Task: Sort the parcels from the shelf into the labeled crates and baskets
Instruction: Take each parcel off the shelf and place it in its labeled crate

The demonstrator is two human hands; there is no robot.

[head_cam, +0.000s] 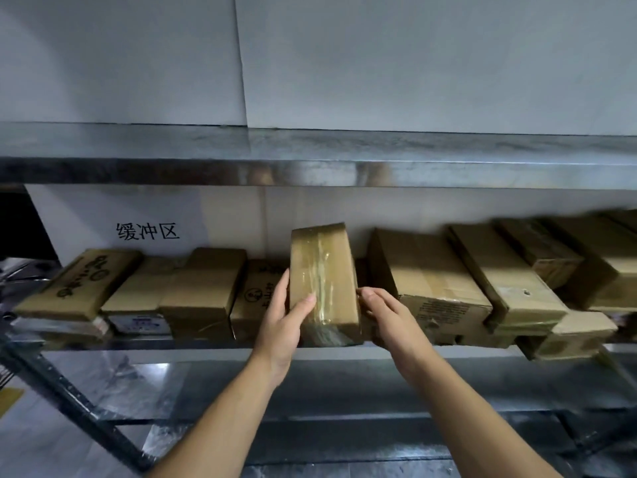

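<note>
A taped parcel [322, 270] stands tilted at the shelf's [172, 343] near edge, the left hand [281, 326] gripping its left side, the right hand [389, 315] curled against its right side.

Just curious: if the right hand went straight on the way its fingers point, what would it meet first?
The upright taped parcel that the left hand grips: the right hand points at its right edge, seemingly touching or nearly so.
</note>
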